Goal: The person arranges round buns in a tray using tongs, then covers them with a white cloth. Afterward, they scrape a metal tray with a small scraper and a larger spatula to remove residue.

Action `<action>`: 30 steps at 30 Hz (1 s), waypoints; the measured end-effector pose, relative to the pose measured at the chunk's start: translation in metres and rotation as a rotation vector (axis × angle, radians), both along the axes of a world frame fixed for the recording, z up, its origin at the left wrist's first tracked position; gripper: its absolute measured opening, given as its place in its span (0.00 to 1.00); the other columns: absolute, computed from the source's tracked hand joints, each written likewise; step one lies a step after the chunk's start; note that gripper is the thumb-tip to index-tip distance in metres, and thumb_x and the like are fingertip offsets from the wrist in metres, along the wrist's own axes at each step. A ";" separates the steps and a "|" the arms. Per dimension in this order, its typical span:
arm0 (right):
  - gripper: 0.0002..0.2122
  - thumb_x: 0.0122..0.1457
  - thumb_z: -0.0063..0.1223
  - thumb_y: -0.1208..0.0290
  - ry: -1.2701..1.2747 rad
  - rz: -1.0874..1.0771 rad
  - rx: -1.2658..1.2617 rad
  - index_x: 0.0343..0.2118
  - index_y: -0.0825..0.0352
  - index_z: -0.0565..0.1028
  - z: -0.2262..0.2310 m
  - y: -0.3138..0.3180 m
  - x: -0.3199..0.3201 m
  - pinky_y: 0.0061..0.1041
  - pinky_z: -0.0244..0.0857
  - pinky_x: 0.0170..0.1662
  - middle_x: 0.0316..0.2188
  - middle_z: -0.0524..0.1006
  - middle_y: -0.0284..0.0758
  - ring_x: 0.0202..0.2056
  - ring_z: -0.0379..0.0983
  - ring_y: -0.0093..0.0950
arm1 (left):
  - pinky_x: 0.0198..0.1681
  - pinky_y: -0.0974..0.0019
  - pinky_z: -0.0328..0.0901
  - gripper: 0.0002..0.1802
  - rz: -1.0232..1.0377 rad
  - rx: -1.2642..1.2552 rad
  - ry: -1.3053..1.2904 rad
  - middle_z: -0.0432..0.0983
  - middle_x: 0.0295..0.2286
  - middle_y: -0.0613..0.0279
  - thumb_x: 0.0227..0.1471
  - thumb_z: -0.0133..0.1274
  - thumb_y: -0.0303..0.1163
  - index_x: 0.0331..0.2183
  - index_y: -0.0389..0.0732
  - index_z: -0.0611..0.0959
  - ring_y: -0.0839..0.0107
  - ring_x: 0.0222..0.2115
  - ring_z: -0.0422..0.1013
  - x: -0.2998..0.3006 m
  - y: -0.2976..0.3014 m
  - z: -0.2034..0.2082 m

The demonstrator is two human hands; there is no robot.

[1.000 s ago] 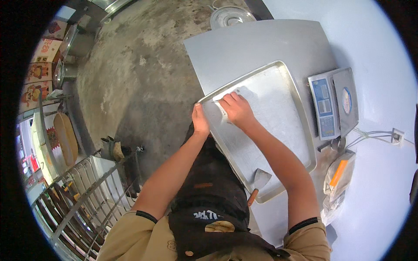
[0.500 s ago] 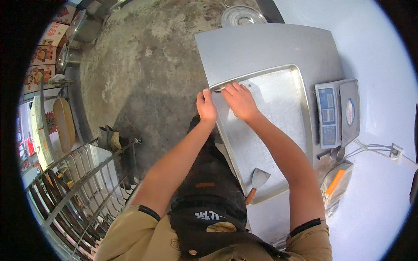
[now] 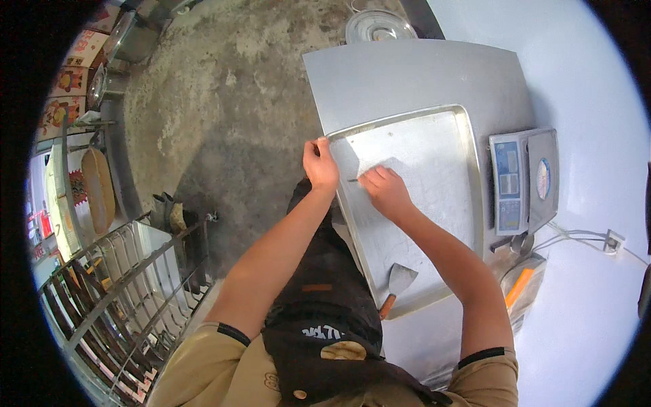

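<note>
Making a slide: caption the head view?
Left hand at a metal tray corner, right hand over the tray with something thin, scraper near the rim.

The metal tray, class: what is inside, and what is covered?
A scraper lies partly in the metal tray. The right hand, holding a thin dark object, and forearm hide some tray floor; anything beneath cannot be seen.

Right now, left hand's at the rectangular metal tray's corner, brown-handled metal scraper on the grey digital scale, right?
No, not on the scale: the head view shows the scraper in the tray, handle over its rim. Left hand placement is right.
</note>
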State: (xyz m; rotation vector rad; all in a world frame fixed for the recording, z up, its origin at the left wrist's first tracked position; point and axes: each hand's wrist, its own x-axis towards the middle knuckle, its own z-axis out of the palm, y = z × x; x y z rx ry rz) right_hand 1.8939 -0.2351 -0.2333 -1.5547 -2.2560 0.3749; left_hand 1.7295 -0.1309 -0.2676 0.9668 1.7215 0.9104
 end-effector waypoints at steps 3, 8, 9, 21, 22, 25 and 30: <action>0.10 0.56 0.55 0.76 -0.040 0.034 -0.104 0.41 0.64 0.81 0.002 -0.033 0.008 0.37 0.72 0.47 0.38 0.77 0.31 0.46 0.75 0.35 | 0.43 0.57 0.68 0.24 0.000 -0.015 0.002 0.77 0.30 0.55 0.70 0.52 0.47 0.38 0.32 0.79 0.64 0.33 0.70 -0.002 0.000 -0.005; 0.11 0.55 0.55 0.76 -0.047 -0.001 -0.008 0.41 0.63 0.82 0.007 -0.038 0.009 0.36 0.73 0.48 0.38 0.78 0.32 0.45 0.75 0.36 | 0.43 0.57 0.68 0.24 0.010 0.029 -0.059 0.77 0.30 0.56 0.70 0.53 0.48 0.37 0.32 0.78 0.65 0.32 0.70 0.001 0.000 -0.014; 0.12 0.54 0.56 0.77 -0.027 -0.028 0.017 0.42 0.63 0.83 0.006 -0.028 0.008 0.37 0.73 0.47 0.38 0.78 0.32 0.44 0.75 0.36 | 0.42 0.57 0.68 0.24 -0.001 0.027 -0.058 0.77 0.30 0.56 0.69 0.53 0.48 0.37 0.32 0.78 0.65 0.32 0.70 0.001 0.002 -0.015; 0.14 0.51 0.58 0.81 -0.042 0.026 0.116 0.40 0.65 0.84 0.012 0.091 0.008 0.34 0.74 0.45 0.37 0.78 0.31 0.43 0.76 0.34 | 0.38 0.59 0.68 0.21 0.053 0.073 -0.030 0.76 0.26 0.60 0.65 0.59 0.44 0.31 0.35 0.79 0.67 0.29 0.68 0.014 0.020 -0.004; 0.13 0.51 0.57 0.81 -0.046 0.024 0.105 0.40 0.65 0.84 0.010 0.090 0.008 0.34 0.74 0.46 0.37 0.78 0.31 0.43 0.75 0.34 | 0.38 0.59 0.68 0.21 0.046 0.072 -0.027 0.76 0.26 0.60 0.65 0.59 0.44 0.30 0.35 0.79 0.67 0.29 0.68 0.014 0.021 -0.003; 0.13 0.51 0.57 0.81 -0.002 0.029 0.118 0.40 0.66 0.84 0.006 0.082 0.008 0.35 0.74 0.46 0.38 0.78 0.32 0.42 0.75 0.35 | 0.37 0.57 0.68 0.21 0.061 0.081 -0.007 0.76 0.25 0.59 0.64 0.60 0.44 0.29 0.35 0.79 0.66 0.28 0.68 0.016 0.024 -0.002; 0.11 0.51 0.57 0.80 0.042 0.046 0.048 0.39 0.67 0.81 0.007 0.044 0.006 0.35 0.74 0.45 0.37 0.76 0.33 0.42 0.75 0.35 | 0.35 0.55 0.67 0.23 0.063 0.085 0.030 0.74 0.22 0.58 0.64 0.60 0.44 0.28 0.34 0.78 0.65 0.26 0.67 0.014 0.025 0.000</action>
